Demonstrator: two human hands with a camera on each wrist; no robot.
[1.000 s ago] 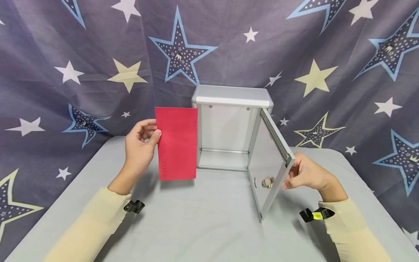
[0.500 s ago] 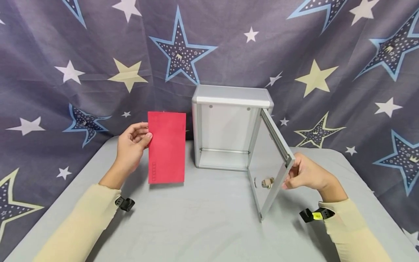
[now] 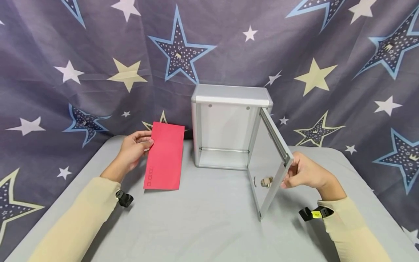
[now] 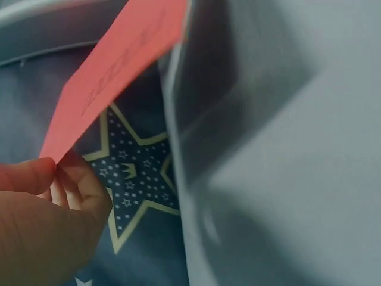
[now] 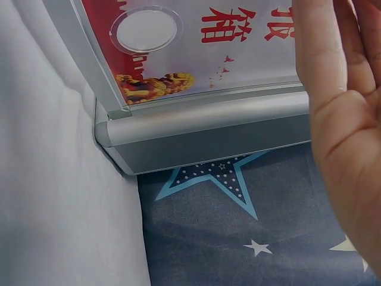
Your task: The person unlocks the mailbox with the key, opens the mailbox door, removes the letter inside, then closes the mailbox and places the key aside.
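Between thumb and fingers my left hand (image 3: 131, 152) pinches a red envelope (image 3: 166, 156) by its left edge. The envelope leans back slightly, its lower edge close over the table, with a column of small printed squares near its lower left. In the left wrist view the thumb presses the corner of the envelope (image 4: 113, 77). A silver metal mailbox (image 3: 233, 94) stands at the back, its door (image 3: 266, 156) swung out toward me. My right hand (image 3: 307, 174) grips the door's free edge. A lock (image 3: 266, 182) shows on the door's inner face.
A grey cloth covers the table (image 3: 203, 225). Behind it hangs a dark curtain (image 3: 229, 54) with stars. The right wrist view shows the mailbox's printed front panel (image 5: 196, 53), with red characters and a round disc. The open door juts forward over the table's right half.
My left hand has moved left and down with the envelope, away from the mailbox. The envelope now tilts, its top leaning right. My right hand and the door have stayed in place.
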